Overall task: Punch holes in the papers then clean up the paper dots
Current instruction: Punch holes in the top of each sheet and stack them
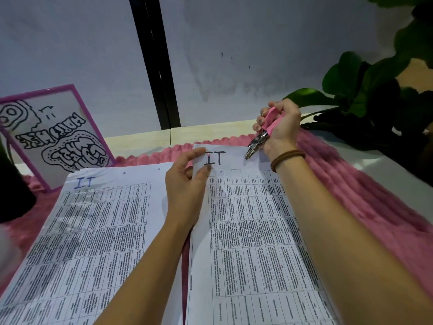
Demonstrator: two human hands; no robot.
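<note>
The paper (246, 219) is laid from 6 to 12 o'clock on the pink mat (351, 184). Over its 12 o'clock margin the hole punch (259, 140) is held, handles at 1 o'clock, head at 7. The handles are clamped in the right hand (281, 127) fingers. The 11 o'clock corner is pinched by the left hand (185, 184).

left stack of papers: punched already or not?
Punched: the left stack shows two small dark holes near its top edge, right of the handwritten IT.
</note>
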